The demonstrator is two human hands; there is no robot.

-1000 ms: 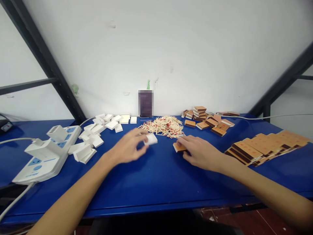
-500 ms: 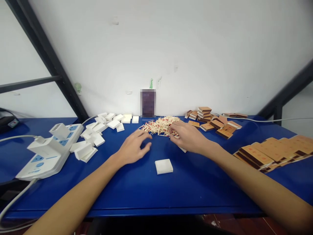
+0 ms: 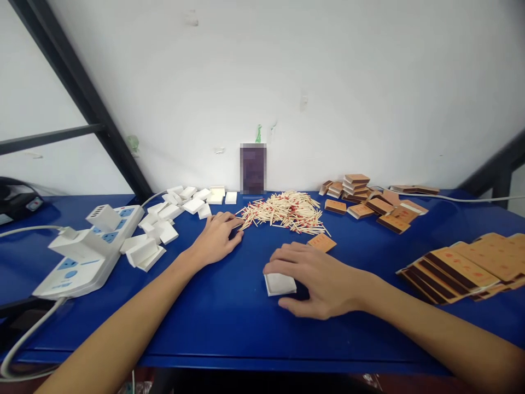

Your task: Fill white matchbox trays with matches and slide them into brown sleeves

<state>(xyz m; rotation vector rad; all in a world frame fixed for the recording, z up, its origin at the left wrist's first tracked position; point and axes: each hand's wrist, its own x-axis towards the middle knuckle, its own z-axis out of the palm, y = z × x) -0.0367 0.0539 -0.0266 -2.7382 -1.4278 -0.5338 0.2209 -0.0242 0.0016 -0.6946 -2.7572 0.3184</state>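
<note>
On the blue table, a small white matchbox tray (image 3: 280, 285) lies in front of me. My right hand (image 3: 314, 279) reaches over it, fingers at its far side and thumb apart near its front edge; whether the fingers touch it is unclear. Just beyond that hand lies an orange-brown matchbox sleeve (image 3: 322, 242), partly covered. My left hand (image 3: 219, 238) rests low with its fingers extended, fingertips at the left edge of a heap of red-tipped matches (image 3: 289, 210). Nothing shows in its grasp.
Several white trays (image 3: 164, 213) lie scattered at the left, beside a power strip (image 3: 88, 268) with plugs and cables. At the back right are brown matchbox sleeves (image 3: 356, 189), some stacked. Flattened sleeves (image 3: 459, 268) overlap at the right. A blurred dark panel (image 3: 253, 168) stands against the wall.
My right hand has left the match heap and come back toward me, over the white tray. My left hand has shifted slightly away from me, to the heap's edge. The view has tilted slightly.
</note>
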